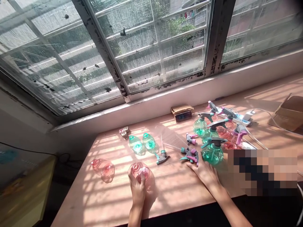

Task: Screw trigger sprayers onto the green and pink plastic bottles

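My left hand (136, 185) is wrapped round a pink clear bottle (142, 171) that stands on the table without a spray head. My right hand (205, 171) lies flat on the table with its fingers stretched toward a small pile of loose spray heads (190, 154) in grey, pink and teal; the fingertips touch or nearly touch them. Another pink bottle (104, 167) lies to the left. Two green bottles (143, 144) lie further back, and a teal spray head with a tube (161, 156) lies beside them.
Several assembled green and pink spray bottles (213, 138) stand at the right. A power strip with cables (239, 118), a small dark device (182, 116) and a cardboard box (290, 112) sit near the window sill. A blurred patch covers the right edge.
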`<state>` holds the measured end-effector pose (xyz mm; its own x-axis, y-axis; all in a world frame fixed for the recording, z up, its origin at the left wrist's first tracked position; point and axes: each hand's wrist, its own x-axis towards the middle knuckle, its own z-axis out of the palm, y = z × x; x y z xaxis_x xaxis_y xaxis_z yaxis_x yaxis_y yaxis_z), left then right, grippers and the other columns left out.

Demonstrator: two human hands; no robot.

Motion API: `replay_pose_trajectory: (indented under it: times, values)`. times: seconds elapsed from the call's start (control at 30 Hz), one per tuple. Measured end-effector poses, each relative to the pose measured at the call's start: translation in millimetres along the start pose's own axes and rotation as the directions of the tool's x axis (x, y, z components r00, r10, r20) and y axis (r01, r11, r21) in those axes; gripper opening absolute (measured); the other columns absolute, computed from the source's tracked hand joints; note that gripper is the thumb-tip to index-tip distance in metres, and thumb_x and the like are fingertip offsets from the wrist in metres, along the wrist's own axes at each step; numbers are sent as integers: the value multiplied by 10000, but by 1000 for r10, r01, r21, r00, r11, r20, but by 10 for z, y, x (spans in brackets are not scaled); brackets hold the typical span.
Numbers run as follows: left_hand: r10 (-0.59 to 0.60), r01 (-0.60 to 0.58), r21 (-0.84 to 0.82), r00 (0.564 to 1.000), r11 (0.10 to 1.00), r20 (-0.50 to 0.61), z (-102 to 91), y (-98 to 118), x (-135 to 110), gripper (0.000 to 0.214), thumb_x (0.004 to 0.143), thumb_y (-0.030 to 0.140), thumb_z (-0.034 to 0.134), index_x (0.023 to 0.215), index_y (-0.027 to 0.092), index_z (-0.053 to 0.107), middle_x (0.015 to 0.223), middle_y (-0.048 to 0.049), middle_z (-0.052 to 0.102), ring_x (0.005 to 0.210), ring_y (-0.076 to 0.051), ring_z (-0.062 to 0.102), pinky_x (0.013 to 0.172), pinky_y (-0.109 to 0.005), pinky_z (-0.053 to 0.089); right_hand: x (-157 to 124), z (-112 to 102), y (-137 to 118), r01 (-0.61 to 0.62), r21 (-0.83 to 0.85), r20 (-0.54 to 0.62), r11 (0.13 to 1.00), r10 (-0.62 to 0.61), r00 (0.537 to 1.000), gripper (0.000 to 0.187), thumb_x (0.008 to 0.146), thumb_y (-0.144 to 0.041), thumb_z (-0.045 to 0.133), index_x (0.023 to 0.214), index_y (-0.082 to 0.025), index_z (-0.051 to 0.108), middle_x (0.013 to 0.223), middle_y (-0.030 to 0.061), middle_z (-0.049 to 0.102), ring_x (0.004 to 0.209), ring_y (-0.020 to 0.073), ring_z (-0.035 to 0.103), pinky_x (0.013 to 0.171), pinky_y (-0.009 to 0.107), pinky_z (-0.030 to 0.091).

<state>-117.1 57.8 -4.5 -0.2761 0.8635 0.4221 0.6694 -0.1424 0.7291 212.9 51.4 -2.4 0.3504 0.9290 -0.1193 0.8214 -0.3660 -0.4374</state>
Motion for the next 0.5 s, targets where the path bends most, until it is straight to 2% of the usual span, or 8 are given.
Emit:
replay_pose_trajectory:
  times: [0.13,0.27,0.4,0.5]
  values:
    - [12,-8,-48,997,999,71,127,66,-38,500,1033,490,490,1459,259,369,1453,-145,551,1380,-283,585,1117,-459,538,-70,20,2,-12,-22,3,1000,13,1000,595,1083,-415,432,1590,-104,407,924,193,793,899,418,782,791,485,565]
    - [53,-45,-64,989,997,136,217,168,-132,526,1009,440,543,1468,254,367,1441,-153,553,1370,-294,589,1139,-494,522,-251,51,9,17,-20,24,1000,-17,1000,604,1067,-390,487,1580,-73,448,1023,238,781,996,421,764,874,491,555]
    - [130,-117,-74,972,990,195,298,279,-240,701,915,393,681,1516,256,346,1519,-176,511,1429,-352,536,1175,-554,483,-446,33,68,44,38,40,998,-46,998,556,1036,-368,530,1552,-160,526,878,168,799,876,415,785,777,475,578]
    - [176,-158,-93,956,983,233,379,334,-311,815,916,368,697,1580,229,246,1534,-216,510,1417,-362,565,1103,-517,555,-615,33,152,82,121,22,989,-85,996,469,1053,-352,457,1454,-187,636,883,154,819,819,391,797,738,456,590]
